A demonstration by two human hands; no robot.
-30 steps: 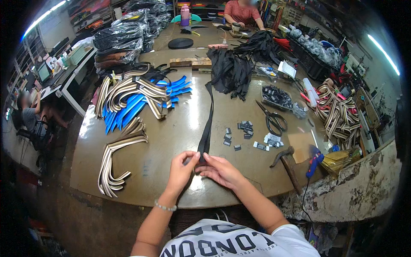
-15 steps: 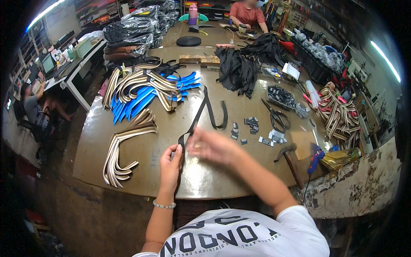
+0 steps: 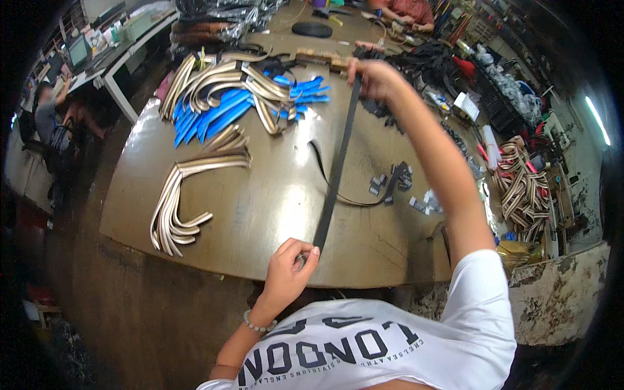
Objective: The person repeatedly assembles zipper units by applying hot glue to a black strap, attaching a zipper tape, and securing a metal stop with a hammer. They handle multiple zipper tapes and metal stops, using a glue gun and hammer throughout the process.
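Observation:
A black webbing strap point(image 3: 338, 166) is pulled straight between my two hands over the table. Near the table's front edge, my left hand point(image 3: 290, 268) is closed on its near end, thumb on top. My right hand point(image 3: 378, 79), arm stretched far forward, grips the strap near the wooden block and looks slightly blurred. A loose length of black strap point(image 3: 354, 203) curves across the tabletop towards a cluster of small dark buckle-like pieces point(image 3: 378, 183). Whether it is the same strap I cannot tell. Pale small pieces point(image 3: 426, 203) lie to their right.
Left on the table point(image 3: 273, 182) lie bent bundles of cream-and-brown striped straps point(image 3: 170, 211) and blue strips point(image 3: 214, 120). A black roll point(image 3: 312, 29) sits farther back. More striped straps point(image 3: 522, 188) pile up at the right. Across the table a person in a red top point(image 3: 409, 12) sits.
My right hand has swept far forward along the strap, drawing it taut. My left hand has moved right and nearer the front edge, still gripping it. The head view has shifted.

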